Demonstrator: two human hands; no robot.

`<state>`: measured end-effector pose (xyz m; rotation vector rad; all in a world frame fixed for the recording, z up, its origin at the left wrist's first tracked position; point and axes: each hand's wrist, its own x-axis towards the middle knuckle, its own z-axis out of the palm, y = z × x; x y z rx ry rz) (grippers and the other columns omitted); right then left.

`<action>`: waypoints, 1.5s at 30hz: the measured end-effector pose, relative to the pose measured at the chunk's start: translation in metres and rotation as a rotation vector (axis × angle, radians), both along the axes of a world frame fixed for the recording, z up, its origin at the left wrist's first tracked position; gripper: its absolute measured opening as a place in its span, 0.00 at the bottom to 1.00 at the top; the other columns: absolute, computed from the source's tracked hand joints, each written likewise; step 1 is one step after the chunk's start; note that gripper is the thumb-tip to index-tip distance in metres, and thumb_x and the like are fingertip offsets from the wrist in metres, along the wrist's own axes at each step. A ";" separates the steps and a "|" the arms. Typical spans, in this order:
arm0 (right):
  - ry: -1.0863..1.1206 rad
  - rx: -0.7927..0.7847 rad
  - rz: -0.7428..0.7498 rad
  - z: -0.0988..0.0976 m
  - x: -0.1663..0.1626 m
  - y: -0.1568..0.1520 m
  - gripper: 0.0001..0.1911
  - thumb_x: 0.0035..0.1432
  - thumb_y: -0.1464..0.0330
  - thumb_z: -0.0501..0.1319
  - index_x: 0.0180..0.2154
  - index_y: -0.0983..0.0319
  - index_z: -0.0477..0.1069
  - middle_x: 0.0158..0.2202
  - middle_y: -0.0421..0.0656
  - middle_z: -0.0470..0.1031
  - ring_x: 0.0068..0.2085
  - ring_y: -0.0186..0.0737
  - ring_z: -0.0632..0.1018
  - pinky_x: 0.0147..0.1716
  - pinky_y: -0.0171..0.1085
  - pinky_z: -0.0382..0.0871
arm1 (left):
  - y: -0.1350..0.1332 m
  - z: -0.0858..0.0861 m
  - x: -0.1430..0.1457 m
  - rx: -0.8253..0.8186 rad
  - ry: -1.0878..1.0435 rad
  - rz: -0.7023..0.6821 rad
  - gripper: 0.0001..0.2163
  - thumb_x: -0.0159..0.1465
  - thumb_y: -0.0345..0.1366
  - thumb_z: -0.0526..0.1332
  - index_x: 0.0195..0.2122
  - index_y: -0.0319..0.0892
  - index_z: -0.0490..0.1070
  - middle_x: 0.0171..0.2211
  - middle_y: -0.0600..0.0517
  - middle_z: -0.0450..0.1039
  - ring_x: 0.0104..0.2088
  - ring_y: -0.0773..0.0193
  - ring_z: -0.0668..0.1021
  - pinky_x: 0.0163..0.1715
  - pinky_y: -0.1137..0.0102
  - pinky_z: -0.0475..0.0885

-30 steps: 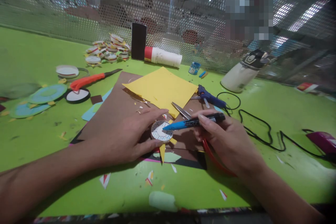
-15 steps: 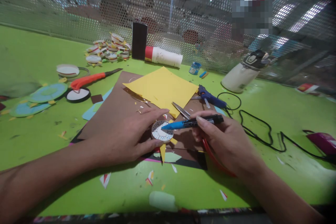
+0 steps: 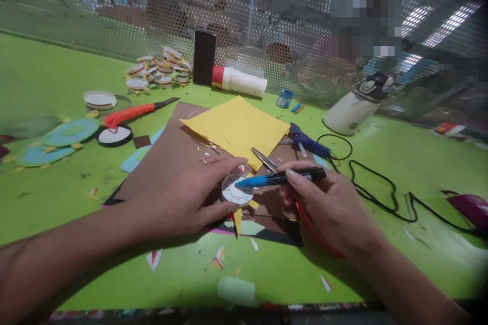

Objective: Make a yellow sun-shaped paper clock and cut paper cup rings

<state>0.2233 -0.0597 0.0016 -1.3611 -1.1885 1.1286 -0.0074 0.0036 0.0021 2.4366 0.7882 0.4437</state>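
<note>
A perforated screen (image 3: 171, 15) stands along the far edge of the green desk (image 3: 38, 76), whose near edge runs across the foreground. Green surface spreads broadly at the far left; a narrower strip on the near side is dotted with paper scraps (image 3: 153, 260). A brown sheet (image 3: 160, 147) takes up the middle, partly under a yellow sheet (image 3: 238, 127). The left hand (image 3: 183, 198) comes in from the left, the right hand (image 3: 328, 203) from the right. A cream jug (image 3: 345, 111) stands far right; a white-and-red cylinder (image 3: 242, 81) lies far, beside an upright dark panel (image 3: 205, 58). Right of the yellow sheet sits a blue glue gun (image 3: 308, 143), with black cord (image 3: 407, 219) looping across the right side. Scissors (image 3: 265, 160) lie against the yellow sheet's near right side, their red handle beneath the right hand. The right hand's grip is closed around a blue marker (image 3: 282, 177). The left hand's grip pinches a white disc (image 3: 237, 197) over the brown sheet's near part; the marker's tip is at its face, contact impossible to tell.
</note>
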 end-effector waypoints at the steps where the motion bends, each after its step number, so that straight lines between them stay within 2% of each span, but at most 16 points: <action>1: -0.001 0.003 0.004 0.000 0.000 0.000 0.12 0.56 0.58 0.66 0.39 0.59 0.76 0.25 0.39 0.75 0.27 0.32 0.74 0.26 0.30 0.69 | 0.000 0.000 0.000 0.002 0.000 0.001 0.20 0.66 0.40 0.57 0.59 0.46 0.60 0.53 0.48 0.72 0.50 0.56 0.74 0.49 0.65 0.68; 19: 0.009 -0.006 -0.008 -0.003 0.001 0.001 0.12 0.55 0.58 0.67 0.39 0.57 0.76 0.25 0.37 0.76 0.27 0.30 0.74 0.26 0.28 0.70 | 0.001 0.001 0.001 -0.048 -0.010 0.001 0.22 0.65 0.38 0.58 0.60 0.45 0.59 0.53 0.48 0.71 0.49 0.57 0.74 0.47 0.67 0.68; 31: 0.037 0.015 -0.050 -0.002 0.000 0.001 0.12 0.55 0.58 0.68 0.38 0.57 0.76 0.24 0.37 0.76 0.26 0.29 0.75 0.26 0.27 0.71 | 0.002 -0.007 -0.001 0.005 -0.045 -0.009 0.22 0.66 0.39 0.58 0.60 0.47 0.58 0.53 0.51 0.71 0.48 0.59 0.74 0.46 0.69 0.67; 45: 0.007 0.012 0.014 -0.003 0.000 0.002 0.11 0.56 0.59 0.66 0.39 0.57 0.76 0.25 0.37 0.75 0.26 0.30 0.74 0.25 0.27 0.69 | 0.002 -0.009 -0.002 0.063 -0.033 -0.009 0.22 0.66 0.40 0.58 0.61 0.47 0.57 0.53 0.51 0.71 0.49 0.61 0.74 0.45 0.69 0.67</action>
